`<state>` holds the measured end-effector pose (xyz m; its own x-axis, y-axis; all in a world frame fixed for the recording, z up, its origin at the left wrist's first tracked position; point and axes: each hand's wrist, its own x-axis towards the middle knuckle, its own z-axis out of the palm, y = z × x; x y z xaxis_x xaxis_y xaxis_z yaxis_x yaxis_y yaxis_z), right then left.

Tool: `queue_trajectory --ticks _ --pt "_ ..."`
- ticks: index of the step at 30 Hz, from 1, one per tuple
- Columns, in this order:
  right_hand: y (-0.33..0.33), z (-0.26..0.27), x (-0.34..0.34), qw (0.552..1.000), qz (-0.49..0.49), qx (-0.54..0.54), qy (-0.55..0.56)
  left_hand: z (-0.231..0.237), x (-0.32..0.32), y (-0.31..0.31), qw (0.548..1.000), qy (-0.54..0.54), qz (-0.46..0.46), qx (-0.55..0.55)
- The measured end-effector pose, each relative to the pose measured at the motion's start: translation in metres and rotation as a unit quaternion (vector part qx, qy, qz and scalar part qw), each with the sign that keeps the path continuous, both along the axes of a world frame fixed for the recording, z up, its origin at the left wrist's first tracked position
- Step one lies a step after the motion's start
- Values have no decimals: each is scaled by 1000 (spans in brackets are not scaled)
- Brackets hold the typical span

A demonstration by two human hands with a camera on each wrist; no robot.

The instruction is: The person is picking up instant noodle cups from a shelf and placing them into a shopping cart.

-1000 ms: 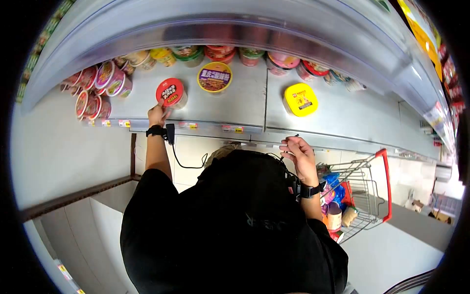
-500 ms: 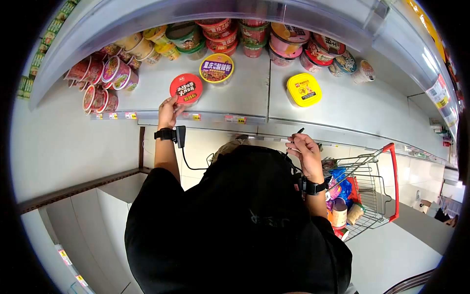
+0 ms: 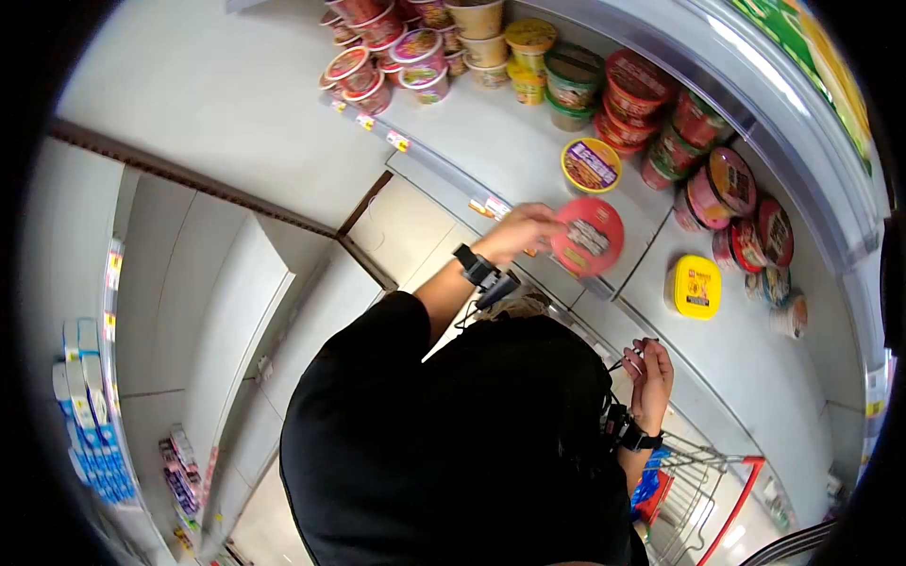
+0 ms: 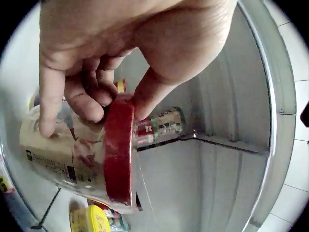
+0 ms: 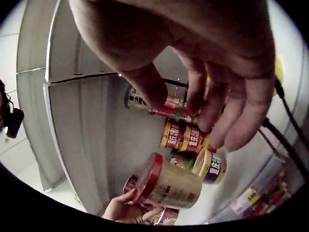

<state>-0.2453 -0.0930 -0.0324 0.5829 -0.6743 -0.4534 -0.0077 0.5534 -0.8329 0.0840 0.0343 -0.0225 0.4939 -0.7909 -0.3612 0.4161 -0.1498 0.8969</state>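
My left hand [image 3: 522,232] grips a red-lidded instant noodle tub [image 3: 589,238] by its edge, at the front of the shelf. In the left wrist view the tub [image 4: 72,145] is tilted on its side, thumb at the red lid and fingers along the pale wall. Relaxed and slightly bent, the fingers of my right hand [image 3: 649,379] hold nothing in the right wrist view; black cables [image 5: 282,135] run beside them. A yellow-lidded tub with a purple label [image 3: 592,164] stands just behind the held tub. Farther right sits a square yellow tub [image 3: 696,287].
Stacked noodle tubs [image 3: 634,94] line the back of the shelf [image 3: 510,132]. Price tags run along its front edge. A clear curved shelf edge [image 3: 802,113] arches above. The wire shopping cart [image 3: 694,505], with goods inside, stands at the lower right.
The red-lidded tub has come forward and right with my left hand, from beside the purple-labelled tub to the shelf front. The head view has turned, showing more shelving at left.
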Motion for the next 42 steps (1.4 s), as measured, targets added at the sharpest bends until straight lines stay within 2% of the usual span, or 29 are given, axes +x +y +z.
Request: queue_trajectory --ticks 4,6,8,10,12,14,15,16,17,18,19,20,21,22,23,24,26,28,30,32,34,38,40,42 --pt "2 -1 -3 999 46 -15 -1 23 -45 -2 996 22 -81 -10" --pt "1 9 1 997 75 -30 -6 26 -62 -8 995 45 -85 -23" --pt "5 22 7 993 89 -78 -16 28 -78 -19 990 8 -141 -2" --pt "-3 1 -2 994 98 -44 -31 29 -89 -28 986 6 -165 -11" --pt "-5 -11 -1 991 66 -106 -53 29 -94 -33 981 4 -190 -22" --pt "-10 -13 1 992 68 -87 -55 31 -99 -44 974 -67 -213 -40" --pt "-13 -11 -2 994 55 -72 -56 24 -101 -48 966 -107 -228 -57" --pt "-14 -17 -12 992 33 -103 -58 36 -107 -53 959 -89 -264 -49" --pt "-5 -4 -24 994 -22 -95 -55 28 -118 -64 951 -23 -300 -69" --pt "-11 -32 -47 993 -8 -110 52 23 -121 -70 944 -28 -319 -77" --pt "-6 -16 -46 995 -11 -76 62 44 -121 -74 933 -34 -356 -32" --pt "12 14 -41 995 -63 -76 -33 10 -124 -85 915 47 -396 -61" --pt "13 6 -37 991 -72 -112 -5 51 -124 -87 906 -53 -418 -27" --pt "16 36 -23 988 -95 -109 -45 46 -126 -89 925 49 -375 -28" --pt "17 31 -23 980 -116 -155 -35 25 -122 -98 915 34 -399 -49" --pt "17 20 -25 974 -111 -197 -22 18 -120 -101 910 79 -402 -61" --pt "22 13 -45 976 -124 -178 12 38 -140 -110 909 75 -410 -1" --pt "37 18 -59 963 -179 -200 26 29 -152 -116 877 97 -470 -23" --pt "52 33 -72 962 -216 -161 31 25 -162 -135 852 127 -507 -25" --pt "69 38 -74 956 -263 -120 43 19 -168 -145 812 104 -574 -23" --pt "88 19 -81 945 -300 -121 54 8 -177 -145 805 111 -583 -20" --pt "120 -1 -115 883 -440 -83 143 12 -195 -156 785 130 -605 -13" --pt "143 -13 -139 800 -522 -80 283 -6 -202 -168 782 116 -613 -3" --pt "176 -41 -166 720 -587 -67 365 -13 -210 -184 782 106 -614 20"
